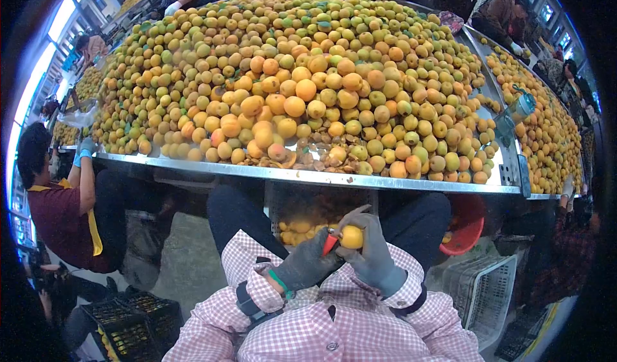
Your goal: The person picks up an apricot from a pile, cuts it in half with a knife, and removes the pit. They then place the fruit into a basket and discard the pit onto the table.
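Note:
My left hand (305, 260), in a grey glove, is closed around a small red-handled tool (330, 244). A short metal part at the tool's upper end meets the fruit; its exact kind cannot be made out. My right hand (373, 253), also gloved in grey, grips a yellow apricot (351, 236) between thumb and fingers. Both hands are close together above my lap. Below and beyond them, between my knees, is a crate holding several apricots (295, 232), partly hidden by the hands.
A metal-edged table (321, 171) heaped with apricots (283, 92) stretches ahead, with pulp scraps near its edge. A bottle (516, 112) lies at the right divider. Beside me are a red basin (464, 224), a pale crate (491, 298) and black crates (132, 323). Co-workers sit around.

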`<action>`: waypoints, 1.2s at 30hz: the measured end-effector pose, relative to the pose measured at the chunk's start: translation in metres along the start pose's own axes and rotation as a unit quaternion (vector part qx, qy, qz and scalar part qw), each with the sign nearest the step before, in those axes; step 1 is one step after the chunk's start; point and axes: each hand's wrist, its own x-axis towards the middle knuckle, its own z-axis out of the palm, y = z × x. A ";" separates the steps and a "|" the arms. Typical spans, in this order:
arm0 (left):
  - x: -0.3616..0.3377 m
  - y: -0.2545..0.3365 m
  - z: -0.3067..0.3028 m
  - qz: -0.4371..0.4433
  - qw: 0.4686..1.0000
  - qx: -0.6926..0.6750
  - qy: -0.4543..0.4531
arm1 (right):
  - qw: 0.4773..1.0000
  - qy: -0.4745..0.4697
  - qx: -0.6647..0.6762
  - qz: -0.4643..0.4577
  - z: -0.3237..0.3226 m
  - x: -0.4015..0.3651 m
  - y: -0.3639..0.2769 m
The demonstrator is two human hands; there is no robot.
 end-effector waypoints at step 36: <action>-0.019 0.036 -0.032 0.123 0.966 0.209 0.086 | 0.863 0.036 0.479 0.158 -0.028 0.010 -0.050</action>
